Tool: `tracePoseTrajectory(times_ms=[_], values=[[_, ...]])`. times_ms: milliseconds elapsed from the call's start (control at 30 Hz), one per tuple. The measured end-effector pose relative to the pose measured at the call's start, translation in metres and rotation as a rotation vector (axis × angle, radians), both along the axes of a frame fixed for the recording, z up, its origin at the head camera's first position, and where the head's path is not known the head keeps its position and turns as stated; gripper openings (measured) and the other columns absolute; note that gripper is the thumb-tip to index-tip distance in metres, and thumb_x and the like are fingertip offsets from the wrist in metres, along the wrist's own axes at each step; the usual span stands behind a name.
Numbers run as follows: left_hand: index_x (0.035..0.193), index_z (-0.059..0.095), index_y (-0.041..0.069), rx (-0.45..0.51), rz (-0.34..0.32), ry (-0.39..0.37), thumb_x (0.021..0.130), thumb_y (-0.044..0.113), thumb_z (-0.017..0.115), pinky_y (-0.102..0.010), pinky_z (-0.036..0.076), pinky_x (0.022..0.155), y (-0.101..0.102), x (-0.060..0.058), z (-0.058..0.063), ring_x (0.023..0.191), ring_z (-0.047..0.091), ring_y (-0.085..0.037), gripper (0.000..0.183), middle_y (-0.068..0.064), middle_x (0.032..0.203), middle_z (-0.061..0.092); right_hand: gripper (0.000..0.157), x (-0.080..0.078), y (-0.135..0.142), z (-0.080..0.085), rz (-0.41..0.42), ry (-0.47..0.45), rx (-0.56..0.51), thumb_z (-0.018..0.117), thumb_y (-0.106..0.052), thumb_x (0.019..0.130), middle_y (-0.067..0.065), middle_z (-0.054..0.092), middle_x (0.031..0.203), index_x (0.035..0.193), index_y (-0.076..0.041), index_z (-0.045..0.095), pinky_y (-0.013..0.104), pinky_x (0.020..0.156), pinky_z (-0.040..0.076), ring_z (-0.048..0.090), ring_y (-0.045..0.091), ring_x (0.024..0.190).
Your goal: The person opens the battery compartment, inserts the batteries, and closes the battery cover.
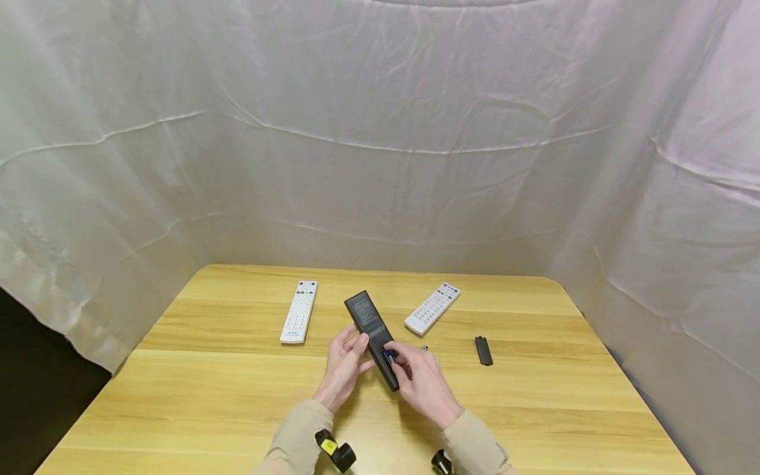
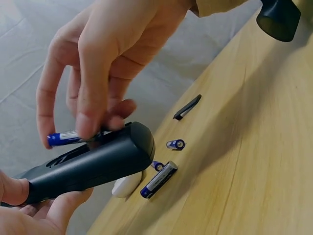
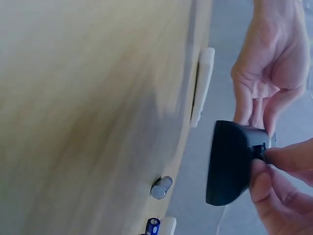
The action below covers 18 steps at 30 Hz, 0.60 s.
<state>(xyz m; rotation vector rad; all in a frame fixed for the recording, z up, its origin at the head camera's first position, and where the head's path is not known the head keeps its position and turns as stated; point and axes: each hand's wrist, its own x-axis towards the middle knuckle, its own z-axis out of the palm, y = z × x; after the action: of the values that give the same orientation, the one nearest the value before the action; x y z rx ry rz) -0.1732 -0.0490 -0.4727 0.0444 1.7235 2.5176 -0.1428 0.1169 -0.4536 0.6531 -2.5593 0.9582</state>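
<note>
My left hand (image 1: pixel 340 371) grips a black remote control (image 1: pixel 366 315) above the table, its back face up and its battery compartment uncovered. Over that compartment, my right hand (image 1: pixel 426 386) pinches a blue-and-silver battery (image 2: pixel 66 138). In the left wrist view the battery lies along the opening, thumb and fingertips around it, one end partly hidden behind the fingers. The right wrist view shows the end of the remote, with the right fingertips right at the compartment's edge. The black battery cover (image 1: pixel 483 351) lies on the table to the right.
Two white remotes lie face up, one at the left (image 1: pixel 299 313) and another at the back right (image 1: pixel 432 309). Several loose batteries, such as a blue-and-silver one (image 2: pixel 159 180), rest on the wooden table (image 1: pixel 208 389) beyond the right hand. Grey curtains (image 1: pixel 380 178) enclose its back and sides.
</note>
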Motion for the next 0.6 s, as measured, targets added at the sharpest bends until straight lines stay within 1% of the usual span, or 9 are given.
tracePoseTrajectory(times_ms=[100,200,267,367,500,600], values=[[0.147,0.036,-0.008,0.01,-0.006,-0.001,0.106,0.007,0.046,-0.038,0.065,0.089,0.0008,0.0005,0.0007,0.096,0.07,-0.012,0.045,-0.023,0.127,0.066,0.036,-0.0003,-0.002,-0.0015,-0.015,0.059,-0.01,0.075,0.008,0.08,0.008,0.075,0.085,0.114,-0.003,0.069,0.018,0.06,0.055,0.067,0.013,0.069],[0.146,0.036,-0.008,0.023,-0.006,-0.005,0.106,0.006,0.046,-0.036,0.065,0.086,0.002,0.0006,0.0008,0.094,0.07,-0.011,0.044,-0.017,0.12,0.07,0.029,-0.0008,-0.004,-0.0033,-0.042,0.135,0.03,0.078,0.003,0.081,0.009,0.077,0.084,0.108,-0.004,0.071,0.02,0.059,0.057,0.07,0.015,0.069],[0.146,0.036,-0.008,0.029,0.0,-0.005,0.106,0.005,0.045,-0.036,0.066,0.086,0.0025,0.0006,0.0007,0.094,0.07,-0.012,0.044,-0.014,0.118,0.07,0.024,-0.0009,-0.0049,-0.0036,-0.055,0.167,0.048,0.079,0.0,0.081,0.008,0.077,0.083,0.103,-0.005,0.071,0.02,0.058,0.057,0.071,0.015,0.068],[0.147,0.035,-0.008,0.031,0.006,-0.006,0.106,0.005,0.045,-0.037,0.065,0.087,0.0029,0.0007,0.0015,0.096,0.071,-0.013,0.044,-0.014,0.118,0.07,0.018,-0.0009,-0.0055,-0.0034,-0.067,0.182,0.047,0.078,-0.001,0.083,0.007,0.078,0.083,0.099,-0.006,0.072,0.021,0.058,0.056,0.07,0.015,0.068],[0.148,0.035,-0.008,0.027,0.008,-0.007,0.105,0.005,0.046,-0.037,0.065,0.088,0.0031,0.0018,0.0044,0.097,0.071,-0.014,0.046,-0.015,0.12,0.069,0.022,-0.0002,-0.0057,-0.0025,-0.079,0.188,0.066,0.079,-0.001,0.081,0.007,0.077,0.087,0.103,-0.005,0.076,0.022,0.059,0.058,0.071,0.017,0.07],[0.148,0.034,-0.009,0.021,0.012,-0.001,0.105,0.006,0.046,-0.037,0.065,0.087,0.0028,0.003,0.0063,0.096,0.071,-0.014,0.047,-0.021,0.122,0.068,0.027,0.0008,-0.0058,-0.0012,-0.078,0.191,0.111,0.078,0.001,0.08,0.005,0.074,0.085,0.106,-0.004,0.078,0.02,0.057,0.055,0.067,0.016,0.067]])
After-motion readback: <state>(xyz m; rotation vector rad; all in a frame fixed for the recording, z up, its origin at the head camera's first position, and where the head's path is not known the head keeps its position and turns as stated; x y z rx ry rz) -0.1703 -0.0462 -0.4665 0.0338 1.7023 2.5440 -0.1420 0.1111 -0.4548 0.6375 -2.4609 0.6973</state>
